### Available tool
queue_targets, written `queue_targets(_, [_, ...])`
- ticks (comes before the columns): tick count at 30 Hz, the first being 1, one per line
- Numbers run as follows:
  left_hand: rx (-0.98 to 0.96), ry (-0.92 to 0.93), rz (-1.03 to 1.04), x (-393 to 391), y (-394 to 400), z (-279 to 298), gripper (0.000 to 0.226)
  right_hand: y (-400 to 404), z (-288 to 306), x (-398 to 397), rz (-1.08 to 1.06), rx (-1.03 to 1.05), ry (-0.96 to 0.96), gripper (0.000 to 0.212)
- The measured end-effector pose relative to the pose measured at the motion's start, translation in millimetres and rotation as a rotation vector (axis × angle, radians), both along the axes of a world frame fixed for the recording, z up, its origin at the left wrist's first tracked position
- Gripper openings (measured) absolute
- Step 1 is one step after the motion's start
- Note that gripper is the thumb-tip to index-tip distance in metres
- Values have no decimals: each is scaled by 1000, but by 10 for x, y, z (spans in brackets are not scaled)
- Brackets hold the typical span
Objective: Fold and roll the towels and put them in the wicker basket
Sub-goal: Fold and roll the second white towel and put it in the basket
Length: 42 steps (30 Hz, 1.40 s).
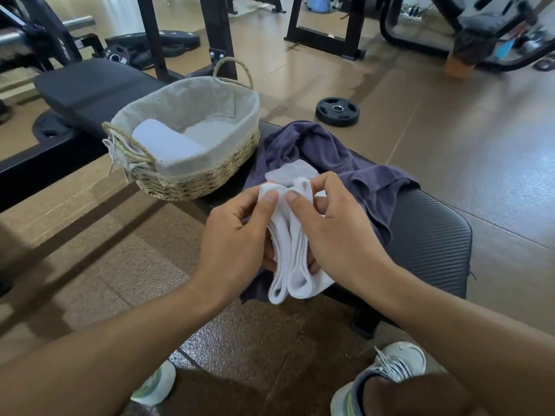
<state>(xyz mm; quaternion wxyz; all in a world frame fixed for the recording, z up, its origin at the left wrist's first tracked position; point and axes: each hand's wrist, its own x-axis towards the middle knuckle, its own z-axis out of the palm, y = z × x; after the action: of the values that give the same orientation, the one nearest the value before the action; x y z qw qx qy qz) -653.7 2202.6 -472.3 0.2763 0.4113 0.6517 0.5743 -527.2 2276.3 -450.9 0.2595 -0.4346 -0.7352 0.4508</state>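
Your left hand (240, 235) and your right hand (336, 232) both grip the same white towel (289, 259), held up in front of you over the near end of the black bench (432, 235). The towel is folded into two long lobes that lie side by side, their rounded ends hanging toward you. Your left thumb presses on the top of the left lobe and your right thumb on the top of the right lobe — the two thumb tips sit just beside each other. The fingers (326, 183) of your right hand curl over the far edge of the towel, and the fingers of both hands wrap underneath it, so each hand is closed round the cloth.

Beneath and beyond the towel a purple-grey cloth (330, 154) lies crumpled on the bench, one edge hanging off its near side. To the left of that cloth stands the wicker basket (195, 178), also on the bench, with a pale fabric lining folded over its rim and a rope handle at each end. Inside it, against the near-left wall, lies one rolled white towel (166, 142) — the rest of the basket's floor shows only lining.

On the brown floor beyond the bench lies a black weight plate (337, 111). Your two light sports shoes (390, 373) stand on the floor at the bottom of the view.
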Motion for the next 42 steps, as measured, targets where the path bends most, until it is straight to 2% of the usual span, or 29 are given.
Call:
queue_targets(3, [22,-15,-40,24,-11,15,23,-12,16,11,8,-1,-5,24])
queue_targets(9, [50,-17,-131,38,-45,8,40,-33,47,24,50,-12,-6,34])
queue_targets(12, [40,3,-215,43,-69,16,60,-29,78,44,72,-56,35,33])
queue_targets(15, [7,115,-230,45,-81,22,87,-4,110,72,83,-57,27,34])
queue_targets(19, [-12,100,-215,11,-60,-5,96,57,166,140,150,-1,-80,25])
queue_targets(22, [-20,180,-219,-21,-46,1,97,171,199,233,190,132,-160,6])
queue_targets(23, [-13,239,-220,-43,-37,9,99,224,218,276,209,205,-202,14])
queue_targets(25, [26,358,-232,-100,-11,44,102,331,246,366,295,305,-257,51])
queue_targets(27, [93,444,-291,-167,-3,81,102,377,284,424,403,310,-276,77])
queue_targets(29, [155,480,-378,-224,-17,97,100,392,295,456,467,310,-271,81])
queue_targets(30, [173,489,-410,-243,-31,100,97,394,304,467,482,308,-255,76])
queue_targets(34, [175,548,-416,-280,-58,115,90,403,305,507,449,385,-194,31])
queue_targets(36, [80,573,-399,-334,-52,128,92,433,297,523,402,387,-179,25])
queue_targets(38, [-108,561,-391,-411,-50,117,101,476,287,546,359,346,-147,25])
queue_targets(40, [-235,458,-396,-478,-47,85,87,518,287,573,331,282,-101,27])
queue_targets(42, [-240,320,-381,-495,-28,92,51,553,300,608,324,250,-80,31])
